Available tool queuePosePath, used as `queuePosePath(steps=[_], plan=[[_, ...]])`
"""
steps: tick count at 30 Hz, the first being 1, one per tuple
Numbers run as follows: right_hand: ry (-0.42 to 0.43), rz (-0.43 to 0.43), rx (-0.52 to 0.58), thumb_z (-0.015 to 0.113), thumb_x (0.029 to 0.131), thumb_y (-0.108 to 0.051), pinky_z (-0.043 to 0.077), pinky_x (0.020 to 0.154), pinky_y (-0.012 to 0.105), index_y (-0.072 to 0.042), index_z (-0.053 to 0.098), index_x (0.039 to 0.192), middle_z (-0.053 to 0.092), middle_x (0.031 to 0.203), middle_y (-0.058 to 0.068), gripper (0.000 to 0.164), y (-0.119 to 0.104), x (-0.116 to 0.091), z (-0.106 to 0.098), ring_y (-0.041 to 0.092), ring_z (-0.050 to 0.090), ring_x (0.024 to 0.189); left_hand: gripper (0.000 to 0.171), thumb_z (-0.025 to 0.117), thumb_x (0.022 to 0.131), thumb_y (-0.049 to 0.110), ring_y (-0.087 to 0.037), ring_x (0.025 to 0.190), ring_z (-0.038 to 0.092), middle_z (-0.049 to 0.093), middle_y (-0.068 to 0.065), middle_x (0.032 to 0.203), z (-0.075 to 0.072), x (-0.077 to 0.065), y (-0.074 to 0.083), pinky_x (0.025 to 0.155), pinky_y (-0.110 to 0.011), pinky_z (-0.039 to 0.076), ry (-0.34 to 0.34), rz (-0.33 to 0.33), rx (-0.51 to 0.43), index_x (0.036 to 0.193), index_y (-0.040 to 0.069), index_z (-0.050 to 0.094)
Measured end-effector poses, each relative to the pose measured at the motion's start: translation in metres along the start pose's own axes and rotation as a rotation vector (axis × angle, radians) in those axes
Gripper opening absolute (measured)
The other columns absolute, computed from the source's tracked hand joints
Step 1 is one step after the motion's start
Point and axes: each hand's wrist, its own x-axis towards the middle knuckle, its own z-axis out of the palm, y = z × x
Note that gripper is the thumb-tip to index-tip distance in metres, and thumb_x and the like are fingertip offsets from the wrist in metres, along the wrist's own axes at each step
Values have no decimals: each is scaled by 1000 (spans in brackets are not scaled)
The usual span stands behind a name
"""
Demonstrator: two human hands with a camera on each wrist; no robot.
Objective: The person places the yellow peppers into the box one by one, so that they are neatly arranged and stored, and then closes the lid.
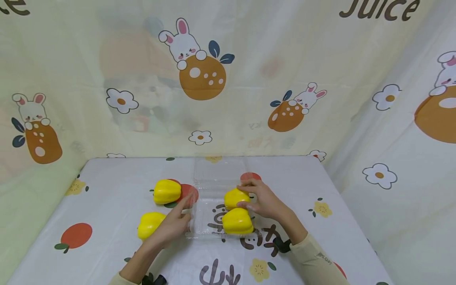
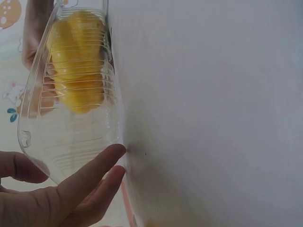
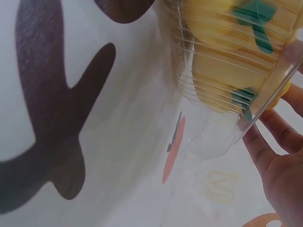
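Observation:
A clear plastic container (image 1: 204, 215) lies on the table with its lid (image 1: 221, 170) folded back on the far side. My right hand (image 1: 263, 201) grips a yellow bell pepper (image 1: 233, 198) in the container's far right part, fingers beyond it and thumb on the near side. A second yellow bell pepper (image 1: 237, 222) sits in front of it. At the container's left edge, my left hand (image 1: 174, 222) holds the wall between thumb and a stretched forefinger, as the left wrist view shows. Through the ribbed plastic, the right wrist view shows green stems (image 3: 255, 19).
Two more yellow bell peppers lie left of the container: one farther back (image 1: 166, 192), one nearer (image 1: 150, 225) and partly behind the left forearm. A printed white cloth (image 1: 117, 209) covers the table. Hanging printed curtains (image 1: 242, 111) enclose the back and sides.

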Motion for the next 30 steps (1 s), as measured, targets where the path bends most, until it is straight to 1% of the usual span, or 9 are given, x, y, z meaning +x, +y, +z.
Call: queuePosePath(steps=[6, 11, 17, 22, 24, 26, 30], plan=[[0, 8, -4, 83, 91, -33, 52, 112, 59, -7, 68, 141, 65, 142, 14, 58, 1, 1, 0, 37, 60, 130, 71, 54, 105, 9, -31, 117, 58, 40, -23, 166, 0, 0, 0, 83, -32, 59, -5, 9, -5, 169, 24, 29], [-3, 12, 4, 82, 92, -34, 52, 112, 59, -7, 68, 142, 65, 143, 15, 58, 2, 1, 1, 37, 60, 131, 70, 54, 105, 8, -32, 120, 57, 40, -23, 167, 0, 0, 0, 88, -35, 61, -6, 18, -3, 169, 23, 29], [-2, 4, 26, 82, 93, -32, 53, 111, 59, -5, 67, 142, 64, 144, 17, 58, 1, 1, 1, 38, 59, 131, 70, 54, 105, 9, -33, 121, 56, 38, -22, 168, 0, -1, 0, 87, -34, 60, 3, 7, 8, 169, 24, 29], [9, -4, 41, 83, 92, -30, 54, 110, 59, -4, 68, 140, 64, 144, 18, 57, 1, 1, 2, 38, 59, 131, 71, 54, 105, 9, -33, 122, 57, 39, -22, 168, 0, 0, 0, 94, -41, 63, 5, 10, 12, 169, 24, 28], [20, -10, 42, 83, 92, -30, 54, 109, 59, -4, 69, 140, 64, 143, 18, 57, 1, 0, 3, 37, 60, 130, 71, 54, 105, 9, -34, 123, 56, 39, -22, 168, 1, -1, 0, 96, -42, 63, 7, 7, 12, 169, 24, 28], [30, -9, 35, 83, 92, -32, 54, 109, 58, -5, 69, 139, 65, 142, 16, 57, 1, 0, 4, 36, 60, 129, 71, 54, 105, 9, -34, 125, 55, 38, -21, 168, 1, -1, 0, 95, -40, 63, 8, 3, 13, 169, 24, 28], [39, 8, 29, 83, 92, -34, 52, 113, 58, -6, 69, 141, 63, 142, 14, 58, 0, -1, 6, 34, 59, 130, 72, 54, 104, 9, -34, 124, 55, 40, -21, 167, 1, -1, 1, 86, -33, 61, 6, -3, 3, 169, 25, 28]])
